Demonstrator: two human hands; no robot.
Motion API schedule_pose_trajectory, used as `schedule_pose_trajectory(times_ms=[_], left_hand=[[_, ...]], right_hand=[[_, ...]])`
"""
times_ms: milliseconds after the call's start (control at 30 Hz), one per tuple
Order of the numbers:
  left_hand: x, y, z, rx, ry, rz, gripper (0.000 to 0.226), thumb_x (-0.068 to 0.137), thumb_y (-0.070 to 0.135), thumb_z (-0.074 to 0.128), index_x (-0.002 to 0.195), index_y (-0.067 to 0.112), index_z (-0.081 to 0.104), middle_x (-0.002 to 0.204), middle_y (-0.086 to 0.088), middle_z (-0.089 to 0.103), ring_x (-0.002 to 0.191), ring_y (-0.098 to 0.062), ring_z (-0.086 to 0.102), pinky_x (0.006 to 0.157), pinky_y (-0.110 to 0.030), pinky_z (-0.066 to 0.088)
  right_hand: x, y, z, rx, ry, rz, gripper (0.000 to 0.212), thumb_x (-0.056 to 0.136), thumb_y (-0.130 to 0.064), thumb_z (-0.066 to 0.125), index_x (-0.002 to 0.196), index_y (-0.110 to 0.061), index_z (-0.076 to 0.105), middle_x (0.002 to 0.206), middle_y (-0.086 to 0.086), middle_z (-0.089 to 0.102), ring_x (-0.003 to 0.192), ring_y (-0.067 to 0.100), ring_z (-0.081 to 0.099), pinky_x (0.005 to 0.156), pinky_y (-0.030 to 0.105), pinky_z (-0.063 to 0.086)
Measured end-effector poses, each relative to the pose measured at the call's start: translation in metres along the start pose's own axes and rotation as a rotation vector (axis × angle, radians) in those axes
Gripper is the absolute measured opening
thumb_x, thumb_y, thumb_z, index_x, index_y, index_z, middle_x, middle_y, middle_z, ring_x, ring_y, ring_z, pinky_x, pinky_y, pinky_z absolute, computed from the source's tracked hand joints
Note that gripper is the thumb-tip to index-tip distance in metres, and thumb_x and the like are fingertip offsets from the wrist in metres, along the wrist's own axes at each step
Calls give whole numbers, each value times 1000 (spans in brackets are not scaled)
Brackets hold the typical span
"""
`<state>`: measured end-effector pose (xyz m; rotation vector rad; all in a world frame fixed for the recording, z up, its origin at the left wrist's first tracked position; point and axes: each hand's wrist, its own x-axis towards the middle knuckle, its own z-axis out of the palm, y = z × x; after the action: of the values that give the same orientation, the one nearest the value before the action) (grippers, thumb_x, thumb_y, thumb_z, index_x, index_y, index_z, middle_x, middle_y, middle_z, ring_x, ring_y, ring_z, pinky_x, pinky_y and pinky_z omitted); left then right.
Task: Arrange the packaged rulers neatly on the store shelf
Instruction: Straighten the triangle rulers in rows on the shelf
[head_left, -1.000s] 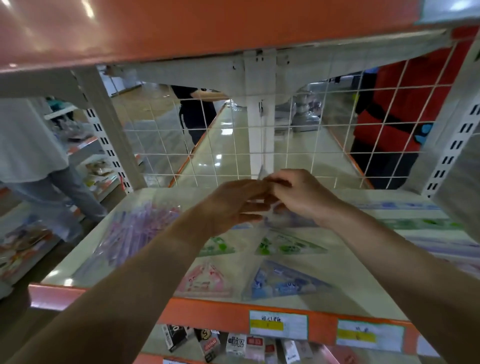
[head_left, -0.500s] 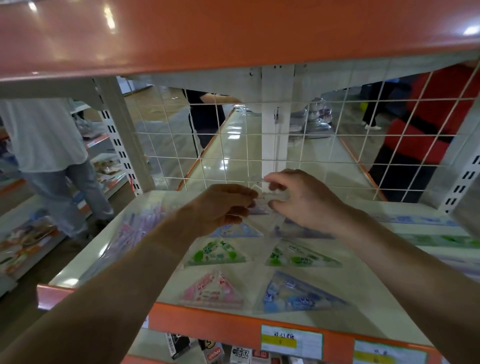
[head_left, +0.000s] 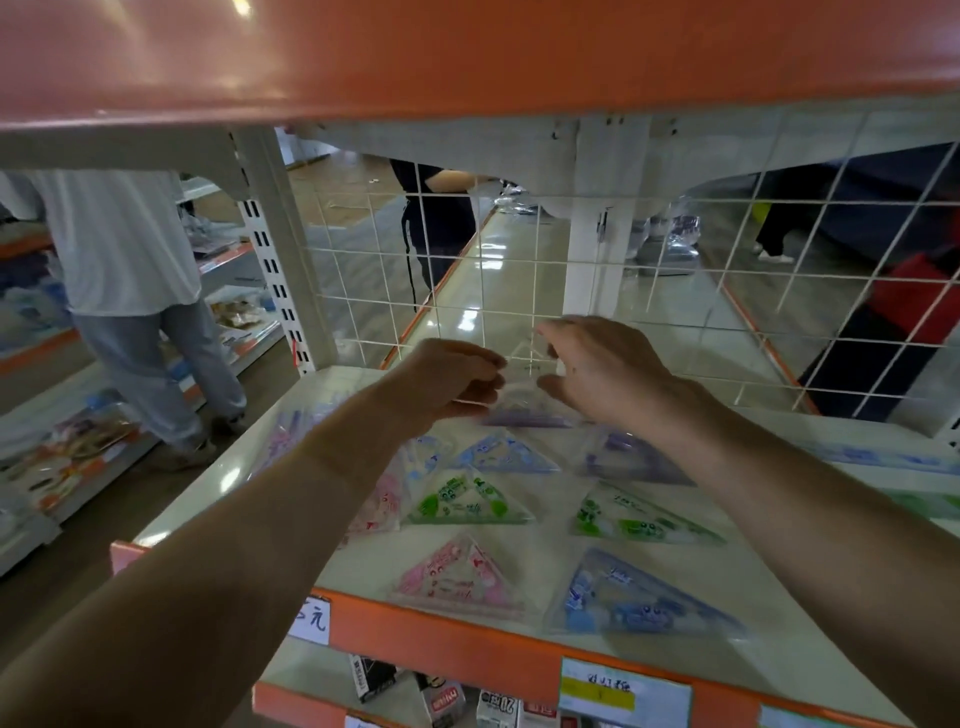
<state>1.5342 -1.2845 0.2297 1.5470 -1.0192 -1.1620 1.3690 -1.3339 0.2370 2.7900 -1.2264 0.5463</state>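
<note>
Where the white shelf board (head_left: 550, 551) meets its orange edge at lower centre, a pink packaged triangular ruler (head_left: 457, 577) and a blue packaged triangular ruler (head_left: 634, 597) lie flat. Beyond them, at mid-frame, the left hand (head_left: 457, 379) and right hand (head_left: 597, 369) each hold a narrow grip on a purple triangular ruler in a clear packet (head_left: 524, 410), just before the white wire grid (head_left: 467, 303).

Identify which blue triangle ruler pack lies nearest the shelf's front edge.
The front-right blue pack, beside the pink pack; the other blue pack lies farther back, behind a green pack.
</note>
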Motion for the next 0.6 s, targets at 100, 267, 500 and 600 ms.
schedule_pose_trajectory(times_ms=[100, 267, 500, 600], left_hand=[[8, 2, -12, 248, 121, 37, 9, 88, 4, 59, 89, 9, 67, 75, -5, 63, 64, -13, 58, 66, -26, 54], [18, -17, -30, 576, 194, 114, 13, 84, 2, 61, 93, 5, 70, 67, -3, 58, 58, -12, 53, 55, -21, 45], [29, -33, -41, 781, 196, 113, 13, 78, 0, 59, 71, -9, 65, 65, -10, 54, 61, -19, 49, 59, -27, 40], [32, -35, -41, 829, 192, 103, 18, 78, 0, 59, 60, 2, 62, 60, -8, 54, 56, -19, 49, 58, -29, 44]], right_hand=[[17, 4, 3, -10, -61, 38, 27, 86, -27, 66, 106, -11, 58, 97, 5, 63, 83, 21, 58, 65, 28, 37], [36, 7, 26, -5, -262, 109, 22, 87, -22, 64, 101, -5, 60, 97, 11, 63, 83, 24, 58, 68, 29, 42], [52, 6, 60, 19, -431, 209, 40, 87, -23, 61, 122, -4, 58, 117, 13, 63, 105, 29, 59, 87, 33, 49], [53, 9, 63, 17, -458, 217, 39, 87, -22, 61, 120, -3, 59, 116, 13, 63, 103, 29, 60, 84, 33, 49]])
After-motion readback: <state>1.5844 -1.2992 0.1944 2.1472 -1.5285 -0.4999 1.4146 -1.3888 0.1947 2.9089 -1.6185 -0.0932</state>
